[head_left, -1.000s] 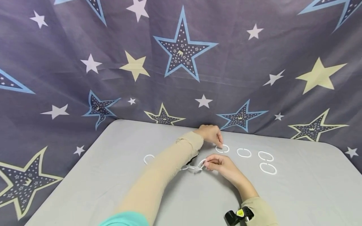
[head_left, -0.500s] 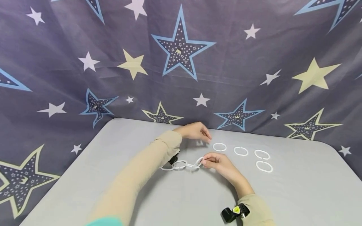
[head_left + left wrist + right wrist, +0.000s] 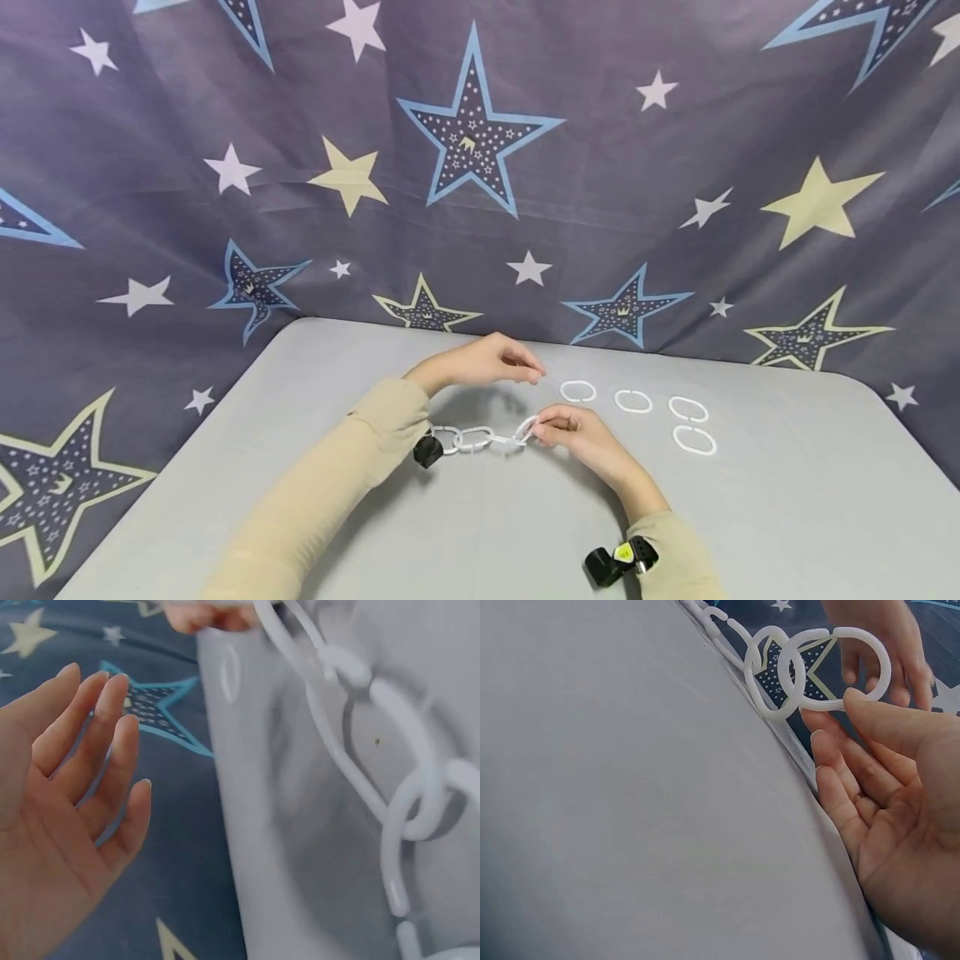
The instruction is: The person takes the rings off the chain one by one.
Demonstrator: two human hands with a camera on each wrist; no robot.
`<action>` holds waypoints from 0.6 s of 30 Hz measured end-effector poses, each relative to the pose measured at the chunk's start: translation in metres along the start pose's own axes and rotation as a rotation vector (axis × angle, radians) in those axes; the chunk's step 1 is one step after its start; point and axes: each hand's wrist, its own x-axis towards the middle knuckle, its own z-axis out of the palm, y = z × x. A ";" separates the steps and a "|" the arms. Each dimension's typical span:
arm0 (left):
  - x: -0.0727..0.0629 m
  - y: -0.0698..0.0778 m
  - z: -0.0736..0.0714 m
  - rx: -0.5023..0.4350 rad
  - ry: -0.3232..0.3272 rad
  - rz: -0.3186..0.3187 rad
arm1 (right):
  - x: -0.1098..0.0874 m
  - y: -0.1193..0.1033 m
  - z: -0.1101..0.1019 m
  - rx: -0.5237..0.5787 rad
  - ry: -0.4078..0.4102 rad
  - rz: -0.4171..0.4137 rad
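Note:
My right hand point(image 3: 585, 437) pinches the end link of a chain of white plastic links between thumb and fingers. In the right wrist view, this held link point(image 3: 887, 666) has a small gap in its side and loops through its neighbour point(image 3: 751, 690). The chain point(image 3: 409, 712) stretches left from the right hand, and its far end is hidden behind the left wrist. My left hand point(image 3: 487, 360) hovers behind the chain with nothing in its fingers, which are relaxed and slightly bent. Close to its fingertips, a loose white link point(image 3: 578, 401) lies on the table.
Three more loose white links lie to the right: one link point(image 3: 633, 412) beside the nearest, then a far link point(image 3: 688, 399) and a near link point(image 3: 694, 452). The grey table point(image 3: 225, 508) ends at a star-patterned curtain point(image 3: 615, 192). Black cameras point(image 3: 428, 451) sit on both wrists.
My left hand has left the nearest loose link and moved left, its fingers loosening. More of the chain shows now. The right hand keeps its pinch in nearly the same place.

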 end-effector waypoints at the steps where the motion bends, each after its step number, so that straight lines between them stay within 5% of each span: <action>1: -0.006 0.002 -0.001 -0.003 0.005 0.005 | 0.001 0.000 0.001 0.003 -0.002 -0.001; 5: -0.024 0.005 -0.003 0.010 0.046 0.015 | 0.003 -0.001 0.004 -0.004 -0.007 0.009; 18: -0.068 0.025 0.007 0.178 0.149 -0.108 | -0.001 -0.003 0.002 -0.025 0.003 0.014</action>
